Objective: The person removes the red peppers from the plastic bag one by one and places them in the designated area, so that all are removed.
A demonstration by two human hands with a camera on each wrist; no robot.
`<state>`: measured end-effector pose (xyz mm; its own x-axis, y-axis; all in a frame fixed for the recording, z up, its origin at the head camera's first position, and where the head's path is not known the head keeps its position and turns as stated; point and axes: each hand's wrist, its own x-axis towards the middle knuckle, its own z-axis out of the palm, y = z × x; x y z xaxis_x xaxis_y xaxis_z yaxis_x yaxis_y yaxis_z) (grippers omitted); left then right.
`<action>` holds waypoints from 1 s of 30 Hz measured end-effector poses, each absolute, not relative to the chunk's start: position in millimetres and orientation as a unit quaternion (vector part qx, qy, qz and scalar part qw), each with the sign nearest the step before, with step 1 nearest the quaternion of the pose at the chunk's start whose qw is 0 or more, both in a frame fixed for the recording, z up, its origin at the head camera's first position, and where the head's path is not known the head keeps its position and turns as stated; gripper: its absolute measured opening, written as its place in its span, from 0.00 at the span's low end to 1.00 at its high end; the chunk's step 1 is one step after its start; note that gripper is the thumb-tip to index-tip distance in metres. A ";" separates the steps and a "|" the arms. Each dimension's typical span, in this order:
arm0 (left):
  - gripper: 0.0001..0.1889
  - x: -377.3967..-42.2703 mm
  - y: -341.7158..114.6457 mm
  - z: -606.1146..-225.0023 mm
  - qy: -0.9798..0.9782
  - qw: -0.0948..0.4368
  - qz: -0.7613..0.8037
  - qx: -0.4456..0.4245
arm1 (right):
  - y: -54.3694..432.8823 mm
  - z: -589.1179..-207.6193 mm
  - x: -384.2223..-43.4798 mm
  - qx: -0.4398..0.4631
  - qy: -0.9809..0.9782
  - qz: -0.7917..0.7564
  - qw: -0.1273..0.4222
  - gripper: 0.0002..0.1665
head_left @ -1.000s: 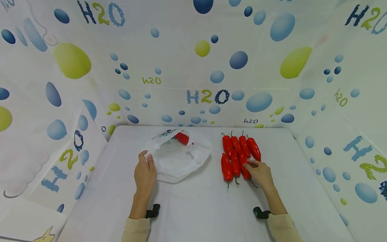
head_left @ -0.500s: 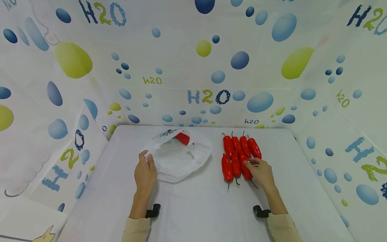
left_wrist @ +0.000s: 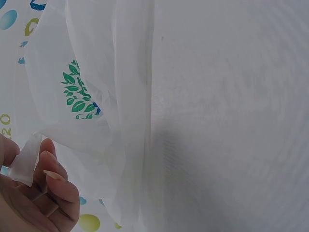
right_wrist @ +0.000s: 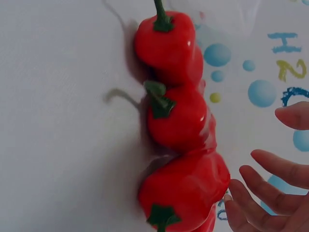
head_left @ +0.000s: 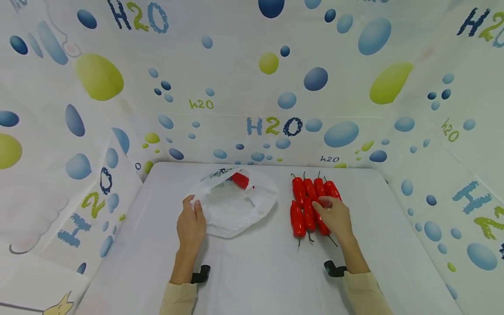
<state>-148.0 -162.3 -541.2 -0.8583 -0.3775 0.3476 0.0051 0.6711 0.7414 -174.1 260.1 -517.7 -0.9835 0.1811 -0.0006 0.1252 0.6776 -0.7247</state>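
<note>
My left hand (head_left: 191, 228) pinches the rim of a white plastic bag (head_left: 224, 222) between thumb and fingers, holding its mouth open. In the left wrist view the bag (left_wrist: 133, 96) shows a green leaf print. Something red (head_left: 239, 180) shows inside it. On the right, red peppers lie in two rows, the front row being a left pepper (head_left: 297, 221), a middle pepper (head_left: 309, 216) and a right pepper (head_left: 323, 226). Above the right one my right hand (head_left: 335, 216) hovers, thumb and fingers apart with nothing between them; it partly hides that pepper.
Behind the front row lie several more red peppers (head_left: 298, 190), stems pointing to the back. A white cloth (head_left: 252, 271) covers the table. Patterned sheets (head_left: 236, 78) with blue and green spots rise at the back and both sides.
My right hand has come off the right front pepper, moving slightly up and left, and its fingers have spread. The left hand stays at the bag's rim. The head view has shifted slightly.
</note>
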 end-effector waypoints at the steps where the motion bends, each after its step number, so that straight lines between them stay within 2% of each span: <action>1: 0.23 -148.0 -162.3 -541.1 -0.881 0.246 -0.390 0.106 | 257.8 -517.1 -175.1 -0.078 -0.915 0.393 0.039 0.32; 17: 0.23 -147.6 -163.3 -543.8 -0.880 0.253 -0.388 0.103 | 203.1 -499.6 -186.0 -0.007 -0.908 0.411 0.084 0.27; 30: 0.23 -148.3 -164.0 -541.8 -0.880 0.250 -0.389 0.108 | 164.9 -486.7 -192.0 0.025 -0.899 0.432 0.072 0.23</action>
<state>-148.3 -164.0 -541.8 -0.8514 -0.3847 0.3566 0.0053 0.6734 0.7393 -192.0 164.9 -486.7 -0.9883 0.0173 0.1512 -0.1073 0.6254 -0.7729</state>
